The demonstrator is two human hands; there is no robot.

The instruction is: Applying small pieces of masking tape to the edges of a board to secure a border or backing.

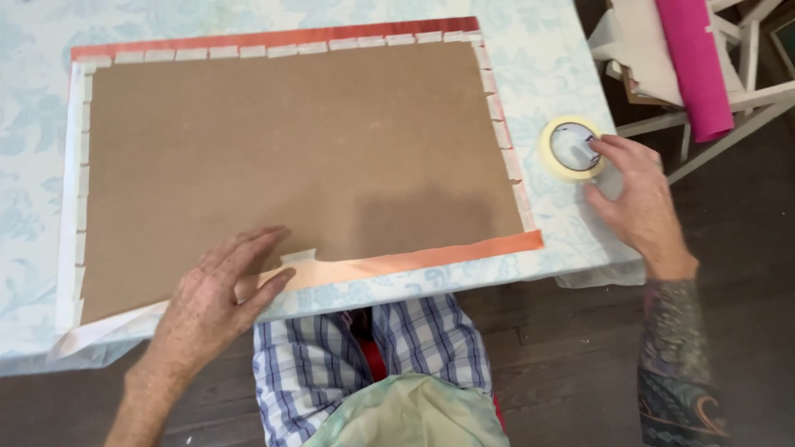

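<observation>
While the big brown board [298,165] lay flat on the table [546,58] with its pale flowery cloth, both hands were busy around it. The left hand [211,302] lay flat on the near edge of the board, fingers spread a little and pressing down, holding nothing. Just beside its fingertips, a small bit of tape [300,255] stuck onto the board's near edge. A shiny orange-red paper edge [431,257] peeked out along the near side of the board, and more of it showed along the far side. Little pieces of pale tape [248,51] ran in a row along the far, left and right edges of the board.

To the right of the board, near its right edge, sat a roll of cream tape [570,148] on the table. The right hand [633,194] touched that roll, with fingertips on its right rim, loosely curled, not closed around it. Far off to the right of the board, a pink roll [696,66] leaned on a white chair [745,99].
</observation>
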